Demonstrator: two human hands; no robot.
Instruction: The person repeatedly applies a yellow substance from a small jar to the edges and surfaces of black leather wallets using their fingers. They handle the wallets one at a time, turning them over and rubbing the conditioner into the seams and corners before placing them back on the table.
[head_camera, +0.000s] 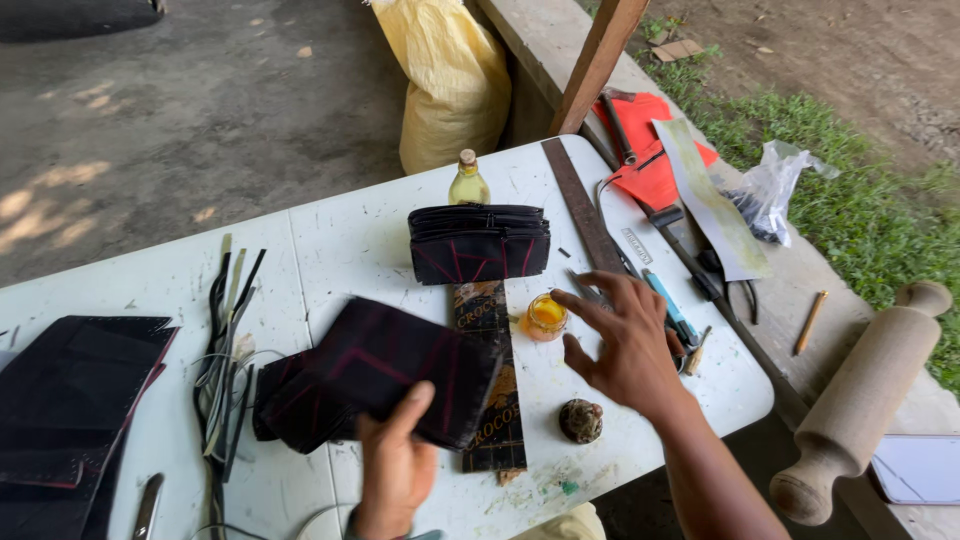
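Observation:
My left hand (395, 465) grips a stack of dark leather pieces with red stitching (375, 375), held just above the white table (340, 240). My right hand (625, 340) hovers with fingers spread and nothing in it, close to a small open jar of yellow glue (546, 316) and the tools (672, 312) lying at the table's right edge. A long dark printed strip (492, 385) lies under the leather pieces. Behind it stands a pile of finished dark wallets (478, 242), and a small glass bottle of yellowish liquid (468, 181) is at the back.
Dark sheets (65, 400) lie at the left, thin strips and wire (228, 350) beside them. A metal ruler (582, 205) and a round brown lump (581, 421) rest on the table. A wooden rolling pin (865, 400), red cloth (645, 150), plastic bag (770, 190) and yellow sack (450, 80) surround it.

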